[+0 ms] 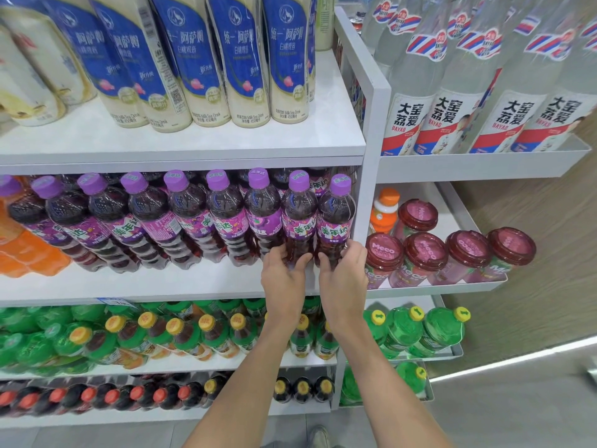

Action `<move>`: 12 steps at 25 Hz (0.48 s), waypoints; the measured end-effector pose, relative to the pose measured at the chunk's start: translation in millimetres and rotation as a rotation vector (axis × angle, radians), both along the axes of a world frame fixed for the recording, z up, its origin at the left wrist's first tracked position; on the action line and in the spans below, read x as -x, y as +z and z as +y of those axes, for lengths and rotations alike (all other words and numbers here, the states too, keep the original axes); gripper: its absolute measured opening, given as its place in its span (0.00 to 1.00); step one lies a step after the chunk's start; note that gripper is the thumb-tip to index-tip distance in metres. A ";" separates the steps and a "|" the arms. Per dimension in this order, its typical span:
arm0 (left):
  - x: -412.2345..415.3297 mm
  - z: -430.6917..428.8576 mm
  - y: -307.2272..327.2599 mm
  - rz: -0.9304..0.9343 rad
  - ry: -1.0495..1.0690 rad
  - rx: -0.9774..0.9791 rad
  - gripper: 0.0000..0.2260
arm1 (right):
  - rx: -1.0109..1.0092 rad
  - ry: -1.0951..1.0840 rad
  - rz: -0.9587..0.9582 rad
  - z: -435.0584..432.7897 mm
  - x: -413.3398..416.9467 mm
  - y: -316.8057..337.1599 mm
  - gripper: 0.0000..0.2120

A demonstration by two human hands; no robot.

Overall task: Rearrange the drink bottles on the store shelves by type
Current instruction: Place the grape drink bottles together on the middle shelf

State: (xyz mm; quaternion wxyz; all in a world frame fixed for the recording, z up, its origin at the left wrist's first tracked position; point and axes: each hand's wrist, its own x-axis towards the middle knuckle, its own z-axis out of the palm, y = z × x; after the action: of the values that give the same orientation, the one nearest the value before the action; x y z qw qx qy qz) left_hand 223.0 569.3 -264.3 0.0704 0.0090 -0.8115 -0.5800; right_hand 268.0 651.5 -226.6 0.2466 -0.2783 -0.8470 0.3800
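A row of purple-capped grape soda bottles fills the middle shelf (161, 286). My left hand (284, 273) grips the base of the second bottle from the right (298, 218). Around the base of the rightmost bottle (336, 221), which stands against the white shelf post (368, 189), my right hand (344, 273) is closed. Both bottles are upright on the shelf. Orange soda bottles (19, 247) sit at the row's far left.
Milk tea bottles (226, 59) stand on the shelf above, green and yellow-capped tea bottles (181, 334) on the one below, dark cola bottles (97, 399) lowest. On the right side rack are clear soda bottles (452, 108), red-lidded cups (423, 250) and an orange bottle (384, 211).
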 end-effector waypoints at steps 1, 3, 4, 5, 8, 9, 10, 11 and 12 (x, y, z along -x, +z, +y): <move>1.3 0.1 -1.6 0.001 0.000 -0.002 0.14 | -0.004 -0.001 0.002 0.1 0.9 -0.6 0.17; 1.9 0.3 -1.5 0.007 0.004 0.007 0.14 | -0.009 -0.001 0.005 1.3 1.3 -0.4 0.16; 2.0 0.4 -1.0 0.003 0.007 0.013 0.15 | -0.006 0.004 0.009 2.4 0.8 0.0 0.16; 2.4 0.4 -2.4 0.004 0.008 0.014 0.15 | 0.000 0.014 0.016 3.2 0.1 -0.6 0.16; 0.2 1.9 0.9 -0.006 0.020 0.030 0.17 | 0.021 0.044 0.018 5.3 -1.9 -2.6 0.17; 0.8 3.0 -2.8 -0.003 0.023 0.029 0.18 | 0.036 0.058 0.020 8.6 -1.5 -5.3 0.18; -2.9 2.5 0.7 0.000 0.016 0.039 0.18 | 0.049 0.082 0.029 9.3 -3.8 -5.2 0.18; -5.6 1.4 1.4 0.010 0.015 0.057 0.18 | 0.067 0.102 0.037 11.1 -5.9 -6.8 0.19; -9.4 -0.3 3.0 0.015 0.005 0.068 0.18 | 0.081 0.122 0.036 12.0 -10.0 -7.6 0.18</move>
State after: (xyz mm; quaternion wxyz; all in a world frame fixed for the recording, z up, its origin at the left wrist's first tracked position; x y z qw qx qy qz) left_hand 232.4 569.0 -261.3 0.0782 0.0041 -0.8303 -0.5518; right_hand 278.0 663.5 -234.2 0.2266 -0.2291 -0.8418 0.4331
